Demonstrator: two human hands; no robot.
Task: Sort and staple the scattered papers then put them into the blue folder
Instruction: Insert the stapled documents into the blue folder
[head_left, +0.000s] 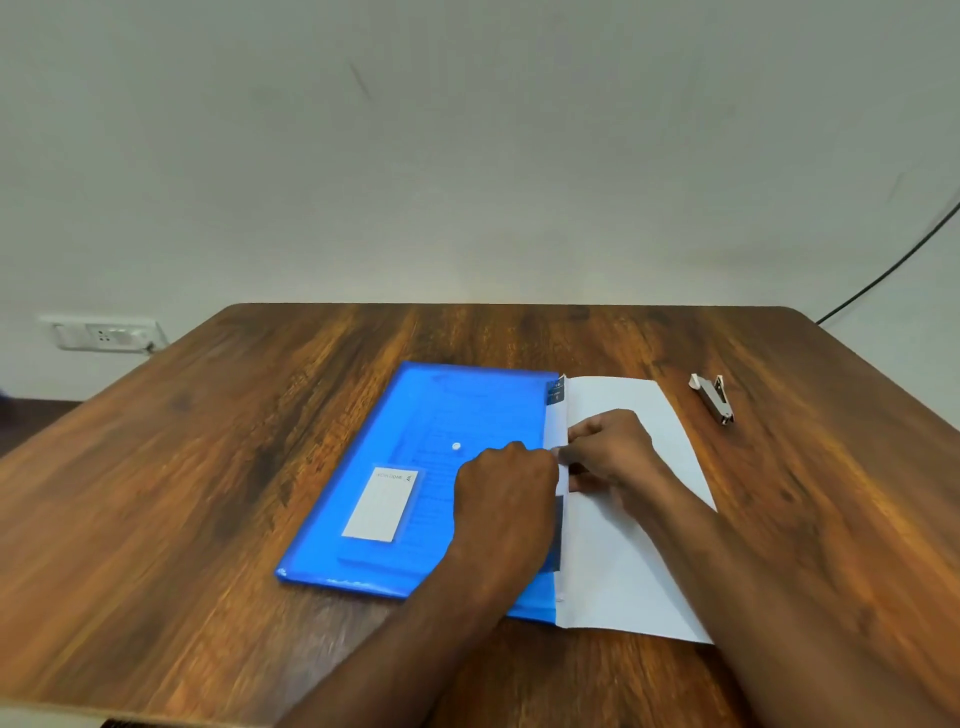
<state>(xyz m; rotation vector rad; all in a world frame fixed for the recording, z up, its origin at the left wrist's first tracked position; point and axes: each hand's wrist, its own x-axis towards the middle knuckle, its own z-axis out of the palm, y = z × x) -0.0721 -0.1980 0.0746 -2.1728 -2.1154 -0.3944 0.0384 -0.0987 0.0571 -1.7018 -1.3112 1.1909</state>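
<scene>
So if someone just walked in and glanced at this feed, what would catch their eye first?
The bright blue folder lying mid-table on the dark wooden table, with printed pages showing through it. Next, both hands meeting at its right edge: the left hand and right hand working a white sheet of paper that sticks out of the folder's opening. A small stapler lies apart at the far right.

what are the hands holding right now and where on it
Both hands meet at the blue folder's open right edge: the left hand pinches that edge, the right hand grips the papers near their left edge, half inside.
</scene>
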